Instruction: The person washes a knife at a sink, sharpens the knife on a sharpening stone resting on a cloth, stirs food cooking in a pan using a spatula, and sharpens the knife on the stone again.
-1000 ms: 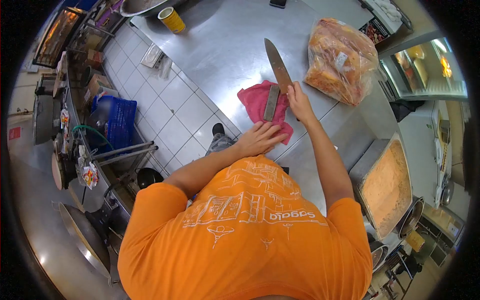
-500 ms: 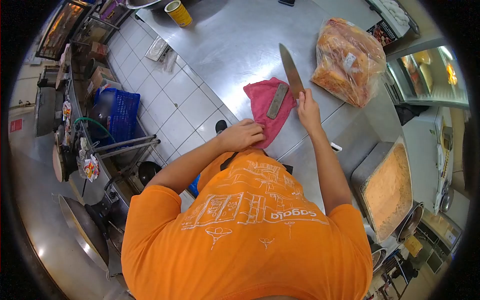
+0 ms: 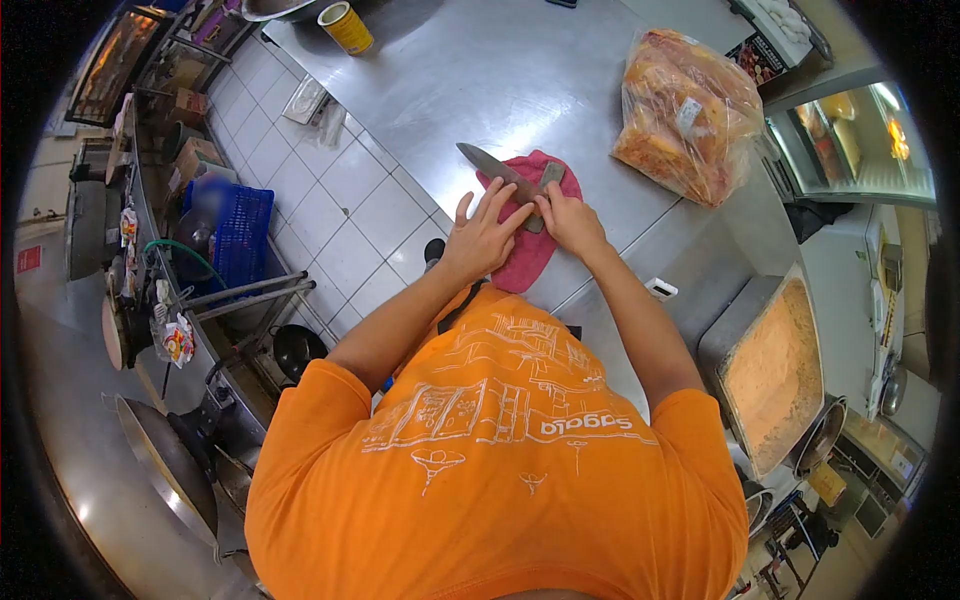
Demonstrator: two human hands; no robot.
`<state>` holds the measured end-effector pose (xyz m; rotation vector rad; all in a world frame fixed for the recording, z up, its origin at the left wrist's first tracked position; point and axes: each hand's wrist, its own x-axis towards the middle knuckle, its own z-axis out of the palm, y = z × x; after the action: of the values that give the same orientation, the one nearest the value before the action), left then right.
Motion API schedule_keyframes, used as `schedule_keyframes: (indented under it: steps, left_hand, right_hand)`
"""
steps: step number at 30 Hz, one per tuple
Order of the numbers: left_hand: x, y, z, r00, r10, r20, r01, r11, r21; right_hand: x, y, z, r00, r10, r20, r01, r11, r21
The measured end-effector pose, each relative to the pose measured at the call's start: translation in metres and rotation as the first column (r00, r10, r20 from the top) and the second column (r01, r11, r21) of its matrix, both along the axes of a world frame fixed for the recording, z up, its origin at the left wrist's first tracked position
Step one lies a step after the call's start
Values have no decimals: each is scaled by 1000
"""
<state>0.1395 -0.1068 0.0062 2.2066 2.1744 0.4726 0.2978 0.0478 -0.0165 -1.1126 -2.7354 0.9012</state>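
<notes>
My right hand (image 3: 572, 222) is closed on the handle end of a kitchen knife (image 3: 484, 162), whose blade points to the far left. The blade lies across a grey sharpening stone (image 3: 551, 176), and the knife and my hands cover much of the stone. Spread fingers of my left hand (image 3: 482, 232) rest on or right beside the blade; exact contact is hard to see. Under the stone is a crumpled pink cloth (image 3: 522, 266) on the steel table (image 3: 440, 110), near its front edge.
To the right sits a clear bag of raw meat (image 3: 685, 120). A yellow can (image 3: 346, 30) and a metal bowl (image 3: 278, 8) stand far left. A deep tray of orange-brown powder (image 3: 772, 375) is at my right. A blue crate (image 3: 238, 235) stands left, beyond the tiled floor.
My right hand has brought the knife left and down, from upright beside the cloth to lying across the stone. My left hand has moved from the cloth's edge up to the blade, fingers spread.
</notes>
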Motion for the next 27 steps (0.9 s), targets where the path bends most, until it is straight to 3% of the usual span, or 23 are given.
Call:
schedule_keyframes:
  steps: [11, 17, 21, 27]
  left_hand:
    - [15, 7, -7, 999, -22, 31, 25, 994, -103]
    - [34, 10, -14, 995, -87, 39, 90, 992, -87]
    - [53, 16, -21, 982, -168, -91, 166, 986, -25]
    - [78, 37, -23, 974, -216, -65, 216, 976, -7]
  right_hand:
    - [19, 5, -13, 1000, 27, -7, -27, 999, 31]
    - [46, 11, -9, 999, 36, -11, -36, 999, -7]
    - [73, 21, 2, 999, 38, 5, -38, 998, -45]
    - [111, 38, 6, 999, 38, 10, -37, 999, -25]
